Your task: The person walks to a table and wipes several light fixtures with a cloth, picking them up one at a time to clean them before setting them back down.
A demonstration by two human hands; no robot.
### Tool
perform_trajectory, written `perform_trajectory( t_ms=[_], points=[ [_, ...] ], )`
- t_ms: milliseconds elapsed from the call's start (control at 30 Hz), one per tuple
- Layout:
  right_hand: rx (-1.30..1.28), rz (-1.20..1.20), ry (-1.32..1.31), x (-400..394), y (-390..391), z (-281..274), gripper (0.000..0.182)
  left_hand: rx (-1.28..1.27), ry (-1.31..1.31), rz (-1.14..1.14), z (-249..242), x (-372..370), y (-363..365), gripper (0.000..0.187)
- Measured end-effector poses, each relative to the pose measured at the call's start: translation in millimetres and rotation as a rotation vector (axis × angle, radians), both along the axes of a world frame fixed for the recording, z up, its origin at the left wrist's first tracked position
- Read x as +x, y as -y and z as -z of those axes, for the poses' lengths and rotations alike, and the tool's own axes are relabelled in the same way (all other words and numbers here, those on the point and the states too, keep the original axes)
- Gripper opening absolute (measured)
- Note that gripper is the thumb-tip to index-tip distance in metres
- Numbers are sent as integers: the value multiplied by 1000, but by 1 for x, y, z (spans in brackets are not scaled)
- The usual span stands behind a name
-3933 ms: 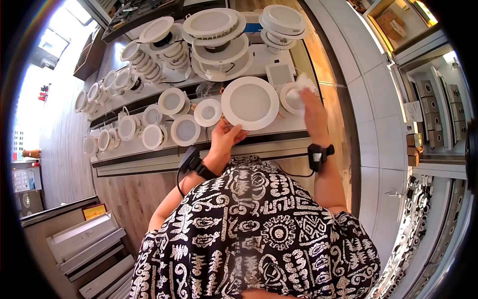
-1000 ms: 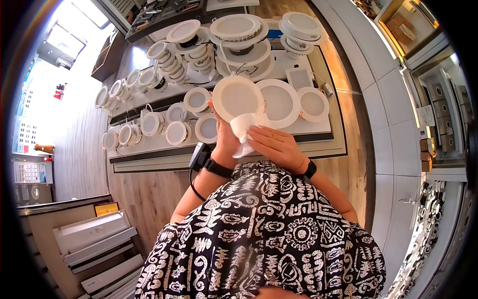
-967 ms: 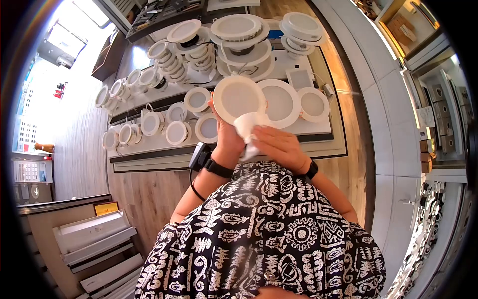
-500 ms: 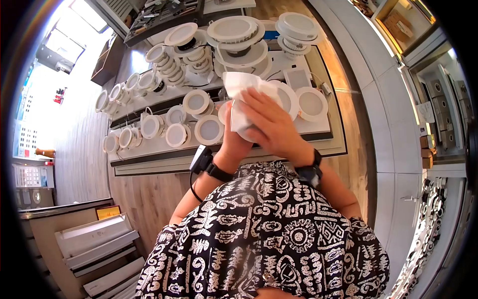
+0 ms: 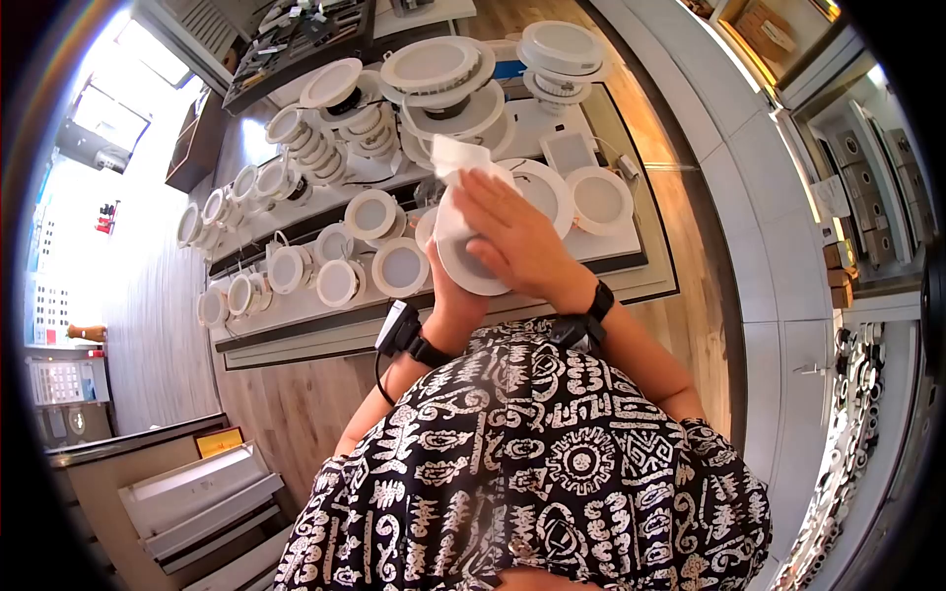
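Note:
A round white downlight (image 5: 461, 258) is tilted up in front of my chest. My left hand (image 5: 456, 303) grips it from below and the left, with most of its fingers hidden behind it. Across its face lies my right hand (image 5: 520, 241), fingers extended and close together, pressing a white tissue (image 5: 459, 158) against it. The tissue sticks out past the fingertips; how much is under the palm is hidden.
Just beyond my hands, a display table holds rows of downlights, including a ring-shaped one (image 5: 402, 266), a square panel (image 5: 569, 153) and a stack of large round lights (image 5: 562, 49). A cabinet with a white long box (image 5: 192, 485) stands at lower left. Glass showcases line the right.
My right hand and the tissue have shifted slightly left and lower over the downlight, and more of its rim shows. The whole view has turned slightly.

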State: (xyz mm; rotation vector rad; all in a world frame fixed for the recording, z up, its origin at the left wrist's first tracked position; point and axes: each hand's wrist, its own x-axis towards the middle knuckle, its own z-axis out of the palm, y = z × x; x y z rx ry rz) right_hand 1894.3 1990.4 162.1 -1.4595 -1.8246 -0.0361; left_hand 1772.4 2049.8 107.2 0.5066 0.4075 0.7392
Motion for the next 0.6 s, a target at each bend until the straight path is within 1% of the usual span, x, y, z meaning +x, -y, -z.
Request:
perform_trajectory(
  t_ms=[33, 67, 167, 200, 267, 333, 400, 500, 567, 600],
  points=[
    [1, 62, -32, 4, 0, 2, 51, -91, -11, 22, -5, 1, -2, 57],
    [22, 112, -60, 4, 3, 5, 45, -117, 7, 7, -6, 1, -2, 56],
    [-68, 130, -189, 16, 24, 19, 44, -70, -17, -10, -1, -3, -10, 53],
    [-141, 110, -245, 22, 32, 20, 42, -113, 4, -62, 2, -5, -12, 51],
    [-281, 67, -351, 44, 50, 19, 38, -77, 50, -64, 2, -9, -21, 46],
    [-106, 225, -400, 69, 63, 35, 31, -44, 101, -78, -11, -12, -21, 42],
    [26, 488, -432, 113, 70, 76, 29, -36, 93, -95, -5, -15, -25, 42],
    [-41, 775, -305, 165, 75, 126, 34, -84, 101, -93, -1, -16, -24, 42],
    [-131, 755, -94, 182, 62, 170, 49, -99, 96, -92, 1, -16, -22, 42],
    [-175, 742, 10, 183, 58, 175, 57, -88, 84, -97, 3, -16, -21, 43]
  ],
)
